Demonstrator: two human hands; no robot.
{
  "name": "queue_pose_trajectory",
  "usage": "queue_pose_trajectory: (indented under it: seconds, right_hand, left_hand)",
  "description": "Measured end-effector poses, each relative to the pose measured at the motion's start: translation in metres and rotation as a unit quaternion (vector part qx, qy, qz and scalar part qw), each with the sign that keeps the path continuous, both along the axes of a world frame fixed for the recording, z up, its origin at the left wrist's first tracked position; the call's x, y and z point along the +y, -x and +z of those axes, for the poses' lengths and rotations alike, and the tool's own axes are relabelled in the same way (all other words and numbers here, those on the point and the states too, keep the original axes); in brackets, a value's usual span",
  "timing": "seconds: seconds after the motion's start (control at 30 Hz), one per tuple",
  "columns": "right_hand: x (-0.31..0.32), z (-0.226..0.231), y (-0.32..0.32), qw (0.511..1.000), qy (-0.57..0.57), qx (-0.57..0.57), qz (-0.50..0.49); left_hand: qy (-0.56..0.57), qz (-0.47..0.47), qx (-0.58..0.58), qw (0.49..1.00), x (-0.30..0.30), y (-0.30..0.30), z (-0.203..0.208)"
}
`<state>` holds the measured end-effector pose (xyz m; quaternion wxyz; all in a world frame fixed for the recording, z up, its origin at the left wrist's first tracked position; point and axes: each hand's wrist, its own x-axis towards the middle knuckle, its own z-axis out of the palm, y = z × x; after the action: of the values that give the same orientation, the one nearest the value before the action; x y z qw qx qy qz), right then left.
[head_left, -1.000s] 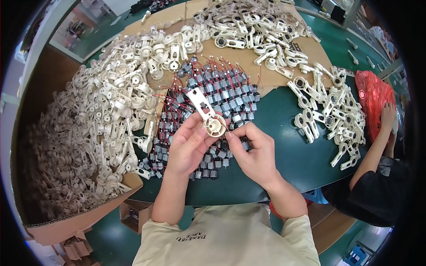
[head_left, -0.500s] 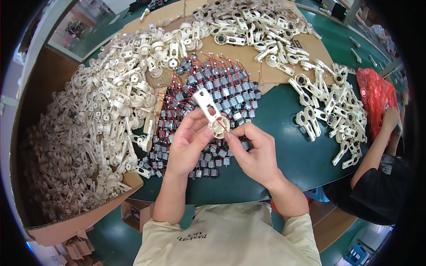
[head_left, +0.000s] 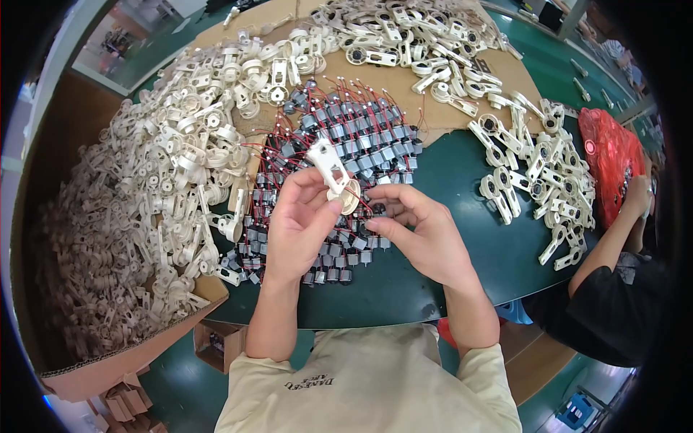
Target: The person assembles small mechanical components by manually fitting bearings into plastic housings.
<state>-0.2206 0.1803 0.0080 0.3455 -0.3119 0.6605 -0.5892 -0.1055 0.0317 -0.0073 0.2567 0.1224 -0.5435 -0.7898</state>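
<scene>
Smooth cream plastic part (head_left: 328, 164); shiny metal motors (head_left: 377, 157); glossy plastic bag (head_left: 608, 153); matt cardboard sheet (head_left: 516, 76).

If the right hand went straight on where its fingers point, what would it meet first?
Probably the white part's round end in the left hand; depth is unclear, a red wire may come first.

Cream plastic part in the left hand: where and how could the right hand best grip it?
Probably by its slotted arm, coming from the right, where the right hand is. The left hand pinches it near its round end, while the arm juts up and away from that hand, so thumb and forefinger could close across its long edges.
</scene>
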Motion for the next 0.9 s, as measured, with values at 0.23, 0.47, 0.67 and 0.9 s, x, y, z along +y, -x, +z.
queue_pose_trajectory:
  seconds: [0.23, 0.47, 0.67, 0.9]
  right_hand:
    - [-0.002, -0.013, -0.005, 0.995, 0.082, 0.016, -0.051]
    - [-0.006, -0.015, -0.006, 0.990, 0.122, 0.050, -0.058]
    - [-0.011, -0.017, -0.013, 0.986, 0.129, 0.056, -0.093]
    - [-0.010, -0.012, -0.009, 0.967, 0.151, 0.197, -0.058]
  left_hand:
    - [-0.006, -0.077, -0.044, 0.996, 0.007, -0.001, -0.001]
    - [0.012, -0.061, -0.032, 0.998, 0.011, -0.001, -0.003]
    - [-0.008, -0.081, -0.057, 0.995, 0.011, -0.005, -0.003]
    - [0.012, -0.038, -0.037, 0.999, 0.008, 0.000, -0.008]
